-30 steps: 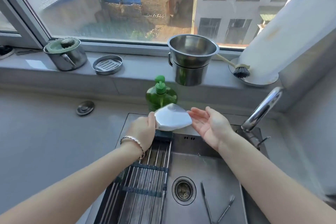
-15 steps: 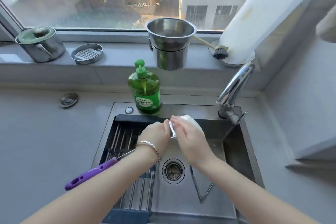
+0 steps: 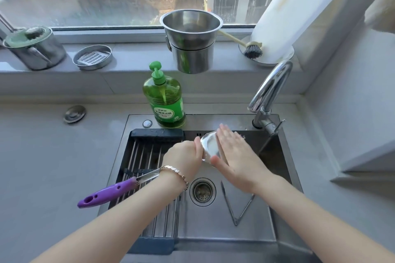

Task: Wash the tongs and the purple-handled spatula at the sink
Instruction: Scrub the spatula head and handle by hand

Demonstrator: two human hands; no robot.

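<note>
Filling the lower middle of the view, the steel sink [image 3: 213, 228] is set into a grey counter [image 3: 42, 156]. A dark roll-up drying rack [image 3: 145, 156] covers the basin's left side. At the back right stands the curved faucet [image 3: 269, 89], and a green soap bottle [image 3: 166, 100] sits on the rim behind the rack.

The purple-handled spatula [image 3: 111, 192] is held above the basin. Its handle juts out to the left over the rack, under the left wrist, and its metal blade stands raised between the two hands. The left hand [image 3: 183, 160] is curled around the spatula's neck just below the blade. The right hand [image 3: 235, 160] is flat, its fingers straight and its palm laid against the blade's face.

The tongs [image 3: 229, 205] lie spread in a V on the basin floor, just right of the drain [image 3: 202, 191], partly under the right forearm.
</note>
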